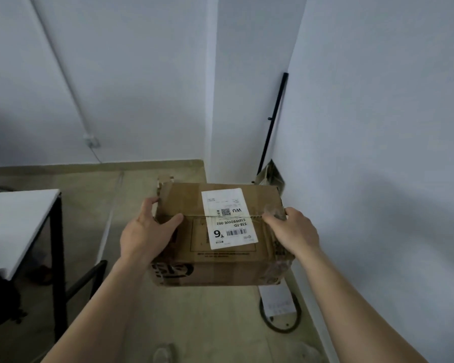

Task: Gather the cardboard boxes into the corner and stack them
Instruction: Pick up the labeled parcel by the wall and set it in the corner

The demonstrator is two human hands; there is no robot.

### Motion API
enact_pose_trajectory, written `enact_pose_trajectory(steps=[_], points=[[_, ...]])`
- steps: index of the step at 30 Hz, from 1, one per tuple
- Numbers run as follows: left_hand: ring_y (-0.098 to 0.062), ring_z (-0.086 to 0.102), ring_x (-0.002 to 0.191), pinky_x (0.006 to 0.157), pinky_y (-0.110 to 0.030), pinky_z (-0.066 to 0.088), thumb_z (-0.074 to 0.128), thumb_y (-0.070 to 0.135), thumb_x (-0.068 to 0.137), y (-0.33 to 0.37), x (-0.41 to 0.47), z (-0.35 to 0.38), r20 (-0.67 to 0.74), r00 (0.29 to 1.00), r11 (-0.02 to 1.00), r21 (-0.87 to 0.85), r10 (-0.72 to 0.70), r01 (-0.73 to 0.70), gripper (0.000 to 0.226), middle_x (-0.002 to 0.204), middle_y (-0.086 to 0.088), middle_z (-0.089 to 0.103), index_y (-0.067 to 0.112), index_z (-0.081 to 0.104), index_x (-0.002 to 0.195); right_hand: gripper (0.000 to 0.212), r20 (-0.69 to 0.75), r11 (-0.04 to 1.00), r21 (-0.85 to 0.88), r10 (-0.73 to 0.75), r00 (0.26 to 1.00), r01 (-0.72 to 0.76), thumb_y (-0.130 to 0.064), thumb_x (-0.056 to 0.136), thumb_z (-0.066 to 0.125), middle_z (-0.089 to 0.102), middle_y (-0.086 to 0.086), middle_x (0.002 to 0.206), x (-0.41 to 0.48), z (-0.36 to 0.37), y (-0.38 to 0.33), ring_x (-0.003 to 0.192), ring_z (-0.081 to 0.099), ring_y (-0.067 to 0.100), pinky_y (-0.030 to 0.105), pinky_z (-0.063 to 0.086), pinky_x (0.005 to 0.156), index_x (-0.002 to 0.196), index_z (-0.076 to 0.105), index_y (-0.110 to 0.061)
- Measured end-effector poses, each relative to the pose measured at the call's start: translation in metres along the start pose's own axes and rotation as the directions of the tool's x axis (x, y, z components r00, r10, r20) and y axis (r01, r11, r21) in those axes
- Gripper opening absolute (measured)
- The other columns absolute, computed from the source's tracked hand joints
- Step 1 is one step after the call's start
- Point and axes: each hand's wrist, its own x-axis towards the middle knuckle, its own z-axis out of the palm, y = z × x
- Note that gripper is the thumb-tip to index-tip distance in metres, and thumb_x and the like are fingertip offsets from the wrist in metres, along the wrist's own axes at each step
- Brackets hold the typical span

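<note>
A brown cardboard box (192, 205) with a white shipping label on its top is held off the floor in front of me. My left hand (147, 231) grips its left side, thumb lying across the top. My right hand (291, 230) clasps its right top edge. The box hangs close to the white wall corner (212, 153). Behind its far right edge, another piece of cardboard (270, 174) leans in the niche by the wall; little of it shows.
A white table with black legs (24, 218) stands at the left. A black pole (273, 121) leans in the niche at the right wall. A black ring-shaped base with white paper on it (279, 310) lies on the tan floor under the box.
</note>
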Motion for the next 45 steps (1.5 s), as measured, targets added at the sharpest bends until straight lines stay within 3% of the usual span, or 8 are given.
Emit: enact_pose_trajectory(steps=[6,14,18,22,31,36,41,45], points=[[-0.027,0.064,0.088,0.069,-0.036,0.051,0.063,0.065,0.091,-0.015,0.134,-0.029,0.016,1.000,1.000,0.011,0.009,-0.009,0.071,0.105,-0.002,0.061,0.037,0.036,0.151,0.036,-0.011,1.000,-0.018,-0.005,1.000,0.005,-0.062,0.094,0.056,0.068,-0.006,0.099,0.086,0.054,-0.092,0.090,0.063,0.021,0.033,0.046,0.079,0.109,0.066,-0.030],[-0.023,0.062,0.081,0.059,-0.031,0.044,0.063,0.062,0.092,-0.019,0.277,-0.060,0.048,0.999,1.000,-0.004,0.011,-0.011,0.069,0.101,-0.001,0.063,0.037,0.036,0.150,0.036,0.000,0.999,-0.011,0.031,1.000,-0.031,-0.060,0.095,0.057,0.069,-0.007,0.090,0.183,0.105,-0.182,0.081,0.065,0.015,0.029,0.044,0.068,0.105,0.066,-0.026],[-0.017,0.055,0.072,0.056,-0.030,0.038,0.064,0.058,0.093,-0.018,0.334,-0.062,0.047,0.999,1.000,-0.029,-0.004,0.005,0.067,0.086,0.006,0.059,0.035,0.038,0.151,0.045,0.009,0.999,-0.010,0.040,0.999,-0.039,-0.067,0.087,0.055,0.073,-0.007,0.089,0.235,0.125,-0.212,0.082,0.070,0.017,0.034,0.057,0.079,0.098,0.068,-0.025],[-0.012,0.055,0.071,0.061,-0.032,0.044,0.064,0.058,0.094,-0.010,0.400,-0.055,0.022,1.000,1.000,-0.014,-0.017,0.017,0.068,0.081,0.009,0.059,0.034,0.037,0.151,0.042,0.055,1.000,0.004,0.015,0.998,-0.015,-0.064,0.092,0.056,0.072,-0.006,0.096,0.302,0.141,-0.238,0.086,0.068,0.017,0.029,0.047,0.067,0.104,0.068,-0.026],[-0.029,0.065,0.100,0.079,-0.041,0.053,0.061,0.064,0.092,0.027,0.567,-0.029,-0.022,0.998,0.990,0.127,-0.052,0.054,0.073,0.117,-0.006,0.067,0.032,0.034,0.152,0.031,0.143,0.995,0.098,-0.031,0.989,0.017,-0.054,0.097,0.062,0.067,-0.014,0.090,0.484,0.177,-0.295,0.074,0.056,0.002,0.024,0.038,0.061,0.107,0.070,-0.026],[-0.032,0.065,0.107,0.078,-0.038,0.046,0.065,0.059,0.092,0.037,0.640,-0.014,0.002,0.995,0.989,0.104,-0.104,0.103,0.074,0.121,-0.009,0.066,0.030,0.033,0.152,0.040,0.154,0.994,0.111,-0.035,0.987,0.018,-0.060,0.089,0.064,0.073,-0.009,0.100,0.561,0.192,-0.324,0.090,0.068,0.015,0.030,0.049,0.072,0.110,0.071,-0.026],[-0.029,0.062,0.099,0.082,-0.040,0.049,0.066,0.057,0.092,0.024,0.698,0.010,0.055,0.986,0.986,0.072,-0.155,0.151,0.074,0.127,-0.010,0.065,0.031,0.032,0.153,0.027,0.212,0.996,0.089,0.002,0.977,-0.021,-0.056,0.092,0.064,0.072,-0.010,0.100,0.608,0.224,-0.336,0.091,0.068,0.016,0.032,0.050,0.075,0.101,0.069,-0.031],[-0.037,0.063,0.115,0.089,-0.045,0.053,0.067,0.058,0.091,-0.003,0.747,0.038,0.162,0.960,0.973,0.026,-0.230,0.228,0.078,0.140,-0.013,0.060,0.033,0.028,0.154,0.029,0.269,0.990,0.096,0.072,0.960,-0.102,-0.054,0.090,0.062,0.072,-0.010,0.102,0.637,0.261,-0.337,0.095,0.067,0.015,0.033,0.049,0.078,0.106,0.071,-0.031]])
